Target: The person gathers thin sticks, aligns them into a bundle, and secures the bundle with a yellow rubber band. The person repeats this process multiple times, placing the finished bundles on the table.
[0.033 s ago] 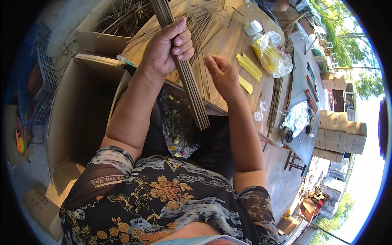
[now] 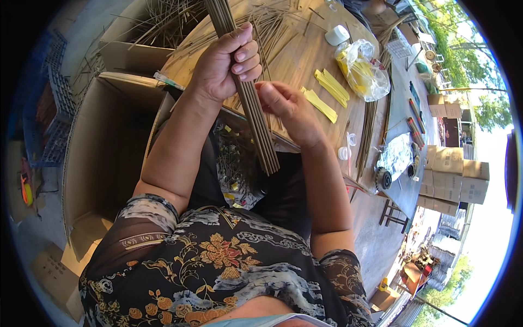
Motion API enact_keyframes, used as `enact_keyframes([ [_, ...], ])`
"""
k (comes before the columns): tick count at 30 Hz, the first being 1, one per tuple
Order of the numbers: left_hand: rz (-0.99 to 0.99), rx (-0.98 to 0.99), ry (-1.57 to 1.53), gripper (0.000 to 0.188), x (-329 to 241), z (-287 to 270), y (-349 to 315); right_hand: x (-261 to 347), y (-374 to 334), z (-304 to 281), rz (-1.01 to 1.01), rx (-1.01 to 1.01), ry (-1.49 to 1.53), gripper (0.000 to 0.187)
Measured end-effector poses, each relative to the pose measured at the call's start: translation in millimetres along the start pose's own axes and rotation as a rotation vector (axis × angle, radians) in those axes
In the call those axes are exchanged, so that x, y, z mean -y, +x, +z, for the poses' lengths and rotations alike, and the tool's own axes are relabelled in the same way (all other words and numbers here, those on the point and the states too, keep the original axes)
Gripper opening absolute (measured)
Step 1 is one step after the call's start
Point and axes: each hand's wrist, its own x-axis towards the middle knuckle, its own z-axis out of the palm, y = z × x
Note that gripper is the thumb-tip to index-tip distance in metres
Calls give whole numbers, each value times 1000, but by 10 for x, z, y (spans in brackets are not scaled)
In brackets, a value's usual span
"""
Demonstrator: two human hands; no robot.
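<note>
The left hand (image 2: pixel 231 62) has its fingers wrapped firmly around a bundle of sticks (image 2: pixel 256 120), which slants over the near edge of the wooden counter (image 2: pixel 299 68), its lower end over the person's lap. The right hand (image 2: pixel 289 109) is just beside the bundle, below the left fist, its fingers bent and its thumb toward the sticks; whether they touch or pinch anything does not show.

Gathering this handful looks done, as the sticks lie close together and nearly parallel. No wrap shows on the visible part of the bundle. Yellow strips (image 2: pixel 331 87) lie flat on the counter, near the right hand but apart from it, beside a clear bag (image 2: pixel 364 71) with yellow contents. Much seems left overall: loose sticks (image 2: pixel 275 32) are scattered beyond the left hand, and more stick out of a cardboard box (image 2: pixel 136 57) on the left.

The bundle's far end is cut off by the upper edge, and the left fist hides part of its length. The sticks overlap too much to count. The right fingertips are hard to make out, and the inside of the larger box (image 2: pixel 109 136) by the left forearm is in deep shadow.
</note>
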Motion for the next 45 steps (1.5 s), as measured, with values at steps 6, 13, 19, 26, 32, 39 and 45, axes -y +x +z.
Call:
enact_keyframes([
  [6,-63,-73,43,24,142,91,-16,174,-278,255,344,200,-67,24],
  [13,78,-168,123,25,-10,-5,21,59,-283,334,91,-86,-693,26],
  [19,-26,-216,133,24,269,93,-31,-154,-179,224,63,-22,-310,27],
  [26,73,-234,266,29,231,59,-23,-9,-254,174,-256,-194,-615,31],
  [32,127,-262,364,27,257,119,-25,196,-390,230,-337,-390,-833,22],
  [39,132,-216,373,23,280,123,-24,161,-358,181,-136,-320,-656,19],
  [45,138,-190,387,24,291,97,-25,237,-348,194,-21,-288,-540,19],
])
